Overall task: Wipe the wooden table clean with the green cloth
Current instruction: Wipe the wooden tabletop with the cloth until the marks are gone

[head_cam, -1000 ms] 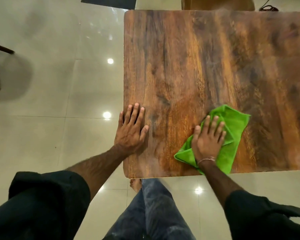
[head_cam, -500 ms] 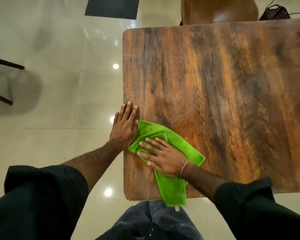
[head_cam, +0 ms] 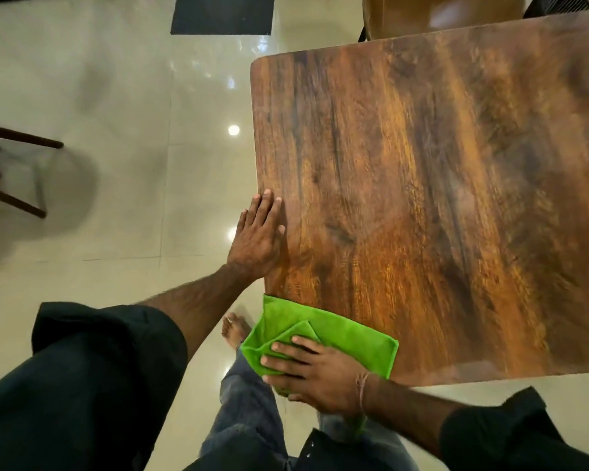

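The wooden table (head_cam: 422, 198) fills the right half of the view, its dark grain running away from me. A folded green cloth (head_cam: 347, 331) lies on the table's near left corner and hangs a little over both edges. My right hand (head_cam: 320, 375) presses down on the cloth's near part, fingers spread and pointing left. On the table's left edge, farther away, my left hand (head_cam: 257, 243) rests flat with its fingers together, apart from the cloth and holding nothing.
A brown chair (head_cam: 439, 15) stands at the table's far side. Dark chair legs (head_cam: 14, 171) show at the far left over the glossy tiled floor. A dark mat (head_cam: 221, 10) lies at the top. My bare foot (head_cam: 233, 328) is below the table corner.
My right hand swept the cloth from the near right to the left, then back toward me onto the near left corner. My left hand stayed on the left edge.
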